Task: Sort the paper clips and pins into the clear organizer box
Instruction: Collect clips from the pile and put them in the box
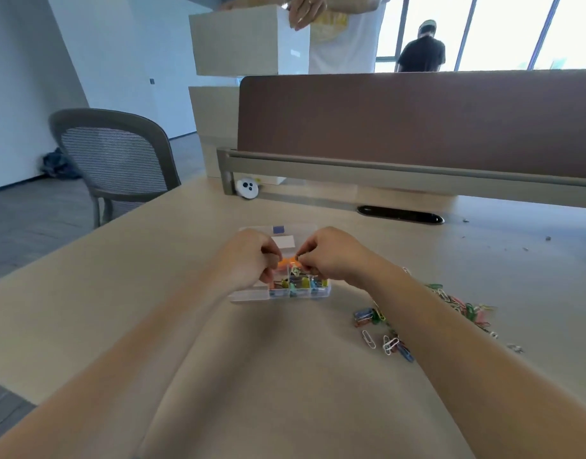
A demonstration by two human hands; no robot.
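Observation:
The clear organizer box (pixel 251 294) lies on the desk in front of me, its near compartments holding coloured clips. Both hands hover over its middle with fingers curled. My left hand (pixel 251 256) and my right hand (pixel 331 251) meet at a small orange thing (pixel 289 260) between their fingertips; which fingers pinch it is blurred. Loose coloured paper clips (pixel 384 329) lie on the desk to the right of my right forearm, and a larger pile of clips (pixel 464 306) lies further right.
A brown divider panel (pixel 417 127) with a grey rail closes the desk's far side. A black cable slot (pixel 401 214) and a small white round gadget (pixel 247 188) sit near it. A mesh chair (pixel 116 160) stands at the left. Two people stand behind the divider.

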